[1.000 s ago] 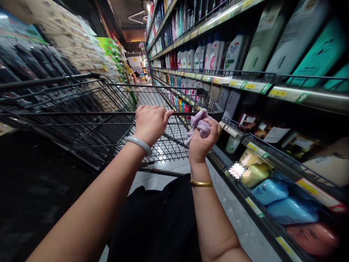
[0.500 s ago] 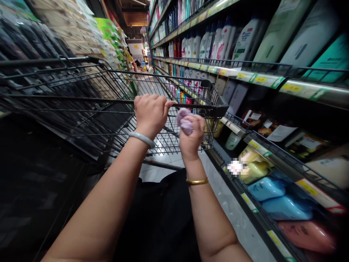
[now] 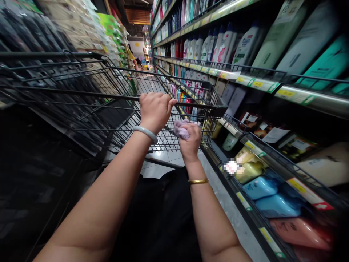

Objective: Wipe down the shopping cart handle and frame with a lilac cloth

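Note:
My left hand point(image 3: 156, 110) is wrapped round the black top bar of a wire shopping cart point(image 3: 114, 98), knuckles up, with a pale bangle point(image 3: 145, 133) on the wrist. Lower and to its right, my right hand point(image 3: 191, 140) is closed on a crumpled lilac cloth point(image 3: 182, 129). The cloth bulges out at the thumb side, against the cart's wire side as I see it; whether it touches the wires I cannot tell. A gold bracelet point(image 3: 198, 181) circles the right wrist. No goods show inside the part of the cart in view.
Shelves of bottles point(image 3: 223, 42) run along the right, with price strips point(image 3: 256, 83) on their edges. Blue bottles point(image 3: 276, 203) lie on the lowest shelf. Packaged goods point(image 3: 68, 22) hang on the left. A tiled aisle point(image 3: 148, 83) leads ahead.
My right hand has moved down a little with the cloth, away from the bar. My left hand keeps its hold on the bar. The right-hand shelves have shifted slightly in view.

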Demonstrator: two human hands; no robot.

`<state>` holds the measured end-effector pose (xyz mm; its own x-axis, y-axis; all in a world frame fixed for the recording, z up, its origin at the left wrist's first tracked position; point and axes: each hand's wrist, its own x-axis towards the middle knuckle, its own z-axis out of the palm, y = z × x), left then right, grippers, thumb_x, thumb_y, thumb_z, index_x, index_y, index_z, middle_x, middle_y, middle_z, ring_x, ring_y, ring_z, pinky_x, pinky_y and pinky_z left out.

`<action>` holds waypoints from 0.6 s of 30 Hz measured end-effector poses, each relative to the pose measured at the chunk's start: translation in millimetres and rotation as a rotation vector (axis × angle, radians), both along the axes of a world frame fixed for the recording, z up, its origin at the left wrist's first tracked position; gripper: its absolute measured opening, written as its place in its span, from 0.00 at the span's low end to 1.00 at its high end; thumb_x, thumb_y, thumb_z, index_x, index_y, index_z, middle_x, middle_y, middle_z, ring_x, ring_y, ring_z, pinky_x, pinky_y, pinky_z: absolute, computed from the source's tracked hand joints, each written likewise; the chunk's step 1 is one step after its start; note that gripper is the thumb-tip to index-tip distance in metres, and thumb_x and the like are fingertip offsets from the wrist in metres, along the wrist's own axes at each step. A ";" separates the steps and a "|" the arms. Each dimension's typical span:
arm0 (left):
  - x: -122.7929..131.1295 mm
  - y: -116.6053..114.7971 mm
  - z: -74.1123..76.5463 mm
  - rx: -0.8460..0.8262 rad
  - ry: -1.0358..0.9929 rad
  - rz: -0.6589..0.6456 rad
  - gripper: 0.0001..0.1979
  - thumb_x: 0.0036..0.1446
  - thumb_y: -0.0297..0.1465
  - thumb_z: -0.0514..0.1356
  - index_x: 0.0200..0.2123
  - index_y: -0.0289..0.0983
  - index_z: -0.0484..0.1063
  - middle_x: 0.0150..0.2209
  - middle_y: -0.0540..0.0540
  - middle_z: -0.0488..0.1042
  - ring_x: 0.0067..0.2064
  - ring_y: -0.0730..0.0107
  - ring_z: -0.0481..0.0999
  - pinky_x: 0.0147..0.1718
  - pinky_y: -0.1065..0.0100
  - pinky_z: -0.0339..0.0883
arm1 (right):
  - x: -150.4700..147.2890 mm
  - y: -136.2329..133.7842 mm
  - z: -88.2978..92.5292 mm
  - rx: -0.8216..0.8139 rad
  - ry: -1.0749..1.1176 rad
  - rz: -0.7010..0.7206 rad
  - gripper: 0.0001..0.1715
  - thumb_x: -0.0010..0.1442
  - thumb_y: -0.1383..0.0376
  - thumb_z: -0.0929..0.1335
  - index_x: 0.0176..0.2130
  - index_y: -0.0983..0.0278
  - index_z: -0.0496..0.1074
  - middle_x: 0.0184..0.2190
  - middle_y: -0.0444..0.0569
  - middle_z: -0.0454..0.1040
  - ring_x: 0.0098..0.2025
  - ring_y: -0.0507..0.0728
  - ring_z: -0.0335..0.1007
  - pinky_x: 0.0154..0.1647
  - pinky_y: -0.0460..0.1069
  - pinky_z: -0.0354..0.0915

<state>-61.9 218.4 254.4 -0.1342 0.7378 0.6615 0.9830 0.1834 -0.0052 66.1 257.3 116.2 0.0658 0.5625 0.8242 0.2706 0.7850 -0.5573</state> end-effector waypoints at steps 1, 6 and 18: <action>-0.3 -0.4 -0.2 0.001 0.004 -0.003 0.37 0.69 0.55 0.33 0.38 0.40 0.75 0.42 0.39 0.80 0.49 0.48 0.74 0.51 0.48 0.58 | 1.4 1.0 -0.2 0.000 0.065 -0.047 0.10 0.60 0.72 0.69 0.40 0.58 0.76 0.44 0.51 0.74 0.51 0.61 0.72 0.56 0.59 0.71; -1.9 0.6 -1.2 0.013 0.008 -0.016 0.37 0.69 0.55 0.33 0.39 0.41 0.76 0.42 0.40 0.80 0.48 0.50 0.75 0.51 0.49 0.58 | 6.9 3.1 -5.9 -0.062 0.051 -0.104 0.11 0.61 0.71 0.67 0.41 0.59 0.77 0.46 0.54 0.72 0.52 0.63 0.70 0.57 0.60 0.69; -0.9 2.7 0.2 -0.007 -0.016 -0.014 0.35 0.70 0.52 0.35 0.39 0.41 0.77 0.42 0.39 0.80 0.50 0.48 0.74 0.53 0.47 0.58 | 31.9 1.0 -27.1 -0.073 -0.369 -0.070 0.18 0.61 0.74 0.67 0.45 0.58 0.81 0.49 0.53 0.76 0.51 0.63 0.67 0.54 0.57 0.67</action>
<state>-62.7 221.1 254.6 -0.1342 0.7446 0.6539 0.9854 0.1698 0.0090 98.0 258.3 89.2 -0.1875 0.6252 0.7576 0.5150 0.7194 -0.4661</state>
